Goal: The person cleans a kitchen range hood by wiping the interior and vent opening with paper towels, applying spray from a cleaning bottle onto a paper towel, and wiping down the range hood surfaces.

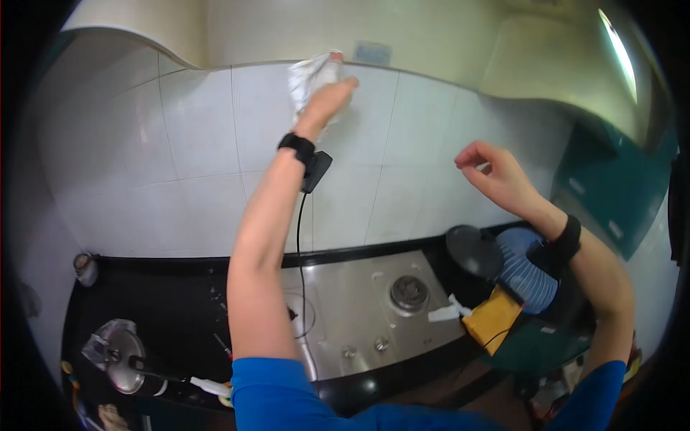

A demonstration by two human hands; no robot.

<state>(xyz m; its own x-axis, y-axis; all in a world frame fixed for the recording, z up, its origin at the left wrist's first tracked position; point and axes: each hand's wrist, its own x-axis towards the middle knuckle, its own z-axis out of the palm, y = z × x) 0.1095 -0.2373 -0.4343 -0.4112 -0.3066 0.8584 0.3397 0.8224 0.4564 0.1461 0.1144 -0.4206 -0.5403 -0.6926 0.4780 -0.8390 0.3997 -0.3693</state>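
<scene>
My left hand [327, 104] reaches up to the white tiled wall [273, 144], just under the lower edge of the range hood [280, 36]. Its fingers are closed on a white cloth [305, 80], which lies against the tiles and partly hides the fingers. In the air to the right, in front of the wall, my right hand [496, 174] is loosely curled, thumb close to the fingers, with nothing visible in it. Both wrists wear black straps; a small black box [317, 172] with a cable hangs at the left one.
Below is a steel gas stove [359, 316] set in a black counter. To its right stand a dark round lid [474, 251], a blue striped item [528, 273] and a yellow packet [494, 318]. A metal-lidded pot [126, 361] sits at lower left, a small jar [86, 269] behind it.
</scene>
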